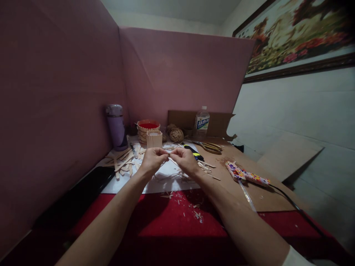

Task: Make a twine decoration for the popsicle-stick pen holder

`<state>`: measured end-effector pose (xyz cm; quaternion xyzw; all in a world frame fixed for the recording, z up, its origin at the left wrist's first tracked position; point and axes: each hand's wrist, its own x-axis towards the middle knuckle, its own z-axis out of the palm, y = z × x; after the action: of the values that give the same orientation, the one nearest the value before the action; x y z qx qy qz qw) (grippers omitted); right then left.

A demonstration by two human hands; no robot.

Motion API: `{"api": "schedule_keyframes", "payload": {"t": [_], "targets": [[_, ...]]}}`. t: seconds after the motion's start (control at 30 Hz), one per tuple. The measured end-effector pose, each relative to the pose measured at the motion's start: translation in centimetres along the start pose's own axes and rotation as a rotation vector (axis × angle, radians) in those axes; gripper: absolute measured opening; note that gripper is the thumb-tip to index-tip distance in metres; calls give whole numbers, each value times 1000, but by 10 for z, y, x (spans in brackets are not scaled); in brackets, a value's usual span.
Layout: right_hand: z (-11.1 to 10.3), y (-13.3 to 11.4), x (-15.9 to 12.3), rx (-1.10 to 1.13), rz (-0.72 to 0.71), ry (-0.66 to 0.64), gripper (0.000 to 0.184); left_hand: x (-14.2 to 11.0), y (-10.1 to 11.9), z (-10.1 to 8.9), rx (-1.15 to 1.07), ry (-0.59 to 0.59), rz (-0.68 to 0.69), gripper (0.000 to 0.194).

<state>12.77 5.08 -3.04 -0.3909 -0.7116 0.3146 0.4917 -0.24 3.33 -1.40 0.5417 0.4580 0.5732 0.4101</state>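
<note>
My left hand [153,160] and my right hand [184,159] meet fingertip to fingertip above the white paper [122,185]. Both are closed in a pinch on a thin strand of twine [164,162], mostly hidden by the fingers. Loose brown twine fibres [169,177] lie on the paper below. Just behind my left hand stands a small cup-like holder made of wooden sticks [154,139]. A ball of twine [176,134] rests farther back.
Wooden sticks [122,162] lie left, near a purple bottle [116,129] and black device [83,188]. Behind stand a stick-covered red container [148,127] and clear bottle [202,123]. Scissors [212,147], a yellow-black tool [195,152] and a corded flowery glue gun [244,174] are right.
</note>
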Motion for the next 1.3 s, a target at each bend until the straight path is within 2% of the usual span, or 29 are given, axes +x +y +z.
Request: {"api": "schedule_keyframes", "payload": {"t": [0.1,0.3,0.37,0.5,0.63,0.8,0.9,1.0,1.1,1.3], "targets": [[0,2,-1,-179,-120,9,14,3,-7,-1,68,3,52,10],[-1,-2,-5,-387,-235,15,15,5,-16,-3,343,4,249,10],[-1,-4,-6,-400,-243,12,15,6,-17,-3,335,18,226,9],[-1,-6,-7,-375,-213,34,12,6,-16,-2,177,47,137,7],[-1,-6,-7,-357,-198,64,12,6,-14,-3,117,41,118,8],[3,-7,-5,-99,-93,85,17,5,-12,-4,235,71,220,6],[3,-13,-5,181,116,31,17,2,-7,-4,302,82,338,7],[-1,-21,-7,504,304,-105,13,-2,0,-4,319,82,422,7],[-4,-27,-10,726,330,-193,14,-5,4,-3,221,54,356,7],[-6,-26,-11,871,437,-273,15,-6,11,-2,-67,-20,170,13]]}}
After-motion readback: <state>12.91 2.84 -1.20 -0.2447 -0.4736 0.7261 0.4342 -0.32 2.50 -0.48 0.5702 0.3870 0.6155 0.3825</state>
